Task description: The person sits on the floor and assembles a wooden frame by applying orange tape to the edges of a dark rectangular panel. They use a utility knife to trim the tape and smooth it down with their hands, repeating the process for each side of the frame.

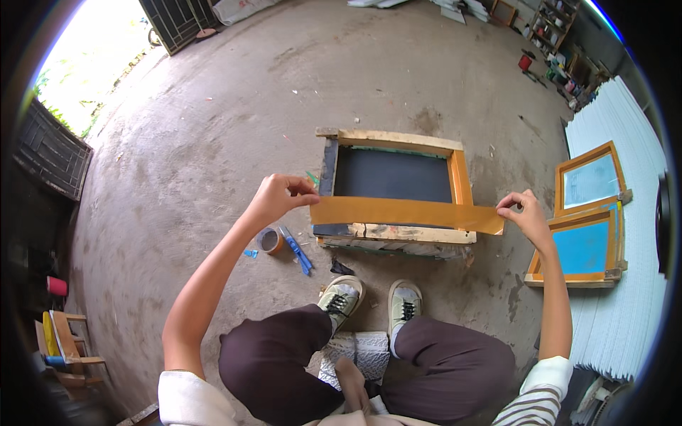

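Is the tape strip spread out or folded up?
Spread out: the tape strip runs flat from the left hand to the right hand.

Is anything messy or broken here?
A bit messy: a blue scrap lies beside the tape roll and a dark scrap near the shoes, like litter. The near bar of the wooden frame has dark stains, so it looks worn. I see nothing broken.

Your brown tape (405, 211) looks like smooth, slightly glossy plastic. The frame (401, 140) before you is wood, its near bar (419, 233) rough and stained, its dark panel (394, 175) matt. Your trousers (277, 362) are matt cloth; the floor (213, 121), scuffed concrete.
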A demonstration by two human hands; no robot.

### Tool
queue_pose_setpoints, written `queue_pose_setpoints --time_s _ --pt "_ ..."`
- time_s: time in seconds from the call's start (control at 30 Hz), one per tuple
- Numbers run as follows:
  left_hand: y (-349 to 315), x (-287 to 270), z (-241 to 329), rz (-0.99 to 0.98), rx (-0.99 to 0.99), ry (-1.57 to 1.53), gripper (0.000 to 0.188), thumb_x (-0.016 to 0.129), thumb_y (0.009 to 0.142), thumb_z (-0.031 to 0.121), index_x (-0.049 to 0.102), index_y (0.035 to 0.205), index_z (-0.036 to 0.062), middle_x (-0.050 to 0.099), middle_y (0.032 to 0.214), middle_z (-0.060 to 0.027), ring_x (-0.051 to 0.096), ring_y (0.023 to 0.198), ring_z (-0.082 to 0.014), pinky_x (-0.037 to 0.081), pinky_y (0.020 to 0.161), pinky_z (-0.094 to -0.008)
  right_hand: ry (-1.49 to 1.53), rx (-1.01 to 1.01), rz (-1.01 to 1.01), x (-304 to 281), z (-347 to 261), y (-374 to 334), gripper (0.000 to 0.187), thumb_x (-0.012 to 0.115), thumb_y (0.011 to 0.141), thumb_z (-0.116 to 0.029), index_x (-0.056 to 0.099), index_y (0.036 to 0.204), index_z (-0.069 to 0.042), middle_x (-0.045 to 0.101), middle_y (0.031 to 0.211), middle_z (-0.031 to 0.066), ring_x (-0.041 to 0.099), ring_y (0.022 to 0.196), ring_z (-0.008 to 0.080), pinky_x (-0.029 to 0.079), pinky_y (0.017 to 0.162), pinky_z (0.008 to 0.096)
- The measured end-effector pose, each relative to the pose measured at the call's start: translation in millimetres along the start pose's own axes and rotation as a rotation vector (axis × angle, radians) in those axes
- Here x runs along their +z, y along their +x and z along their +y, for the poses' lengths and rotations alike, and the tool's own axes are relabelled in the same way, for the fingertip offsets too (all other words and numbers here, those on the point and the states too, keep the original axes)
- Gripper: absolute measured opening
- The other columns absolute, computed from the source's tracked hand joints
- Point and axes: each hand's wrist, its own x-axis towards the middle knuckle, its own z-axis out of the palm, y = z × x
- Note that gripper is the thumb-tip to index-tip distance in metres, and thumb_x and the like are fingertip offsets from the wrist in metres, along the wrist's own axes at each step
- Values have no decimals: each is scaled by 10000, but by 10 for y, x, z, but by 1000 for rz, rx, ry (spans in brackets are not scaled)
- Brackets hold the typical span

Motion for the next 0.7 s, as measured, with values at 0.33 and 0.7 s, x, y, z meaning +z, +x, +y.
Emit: queue_pose_setpoints --time_s 0.33,0.7 --pt "137 740 -418 -231 -333 78 179 777 732 222 751 844 85 627 668 -65 520 604 -156 439 581 -310 10 360 -417 734 547 129 132 768 713 -186 730 828 -132 471 842 69 472 886 256 422 821 384" --pt "528 912 -593 -246 -402 163 197 786 719 250 751 820 85 593 678 -58 483 592 -155 409 560 -318 -106 401 -496 1011 581 535 154 768 722 -163 729 866 -122 482 882 60 423 955 287 405 879 424"
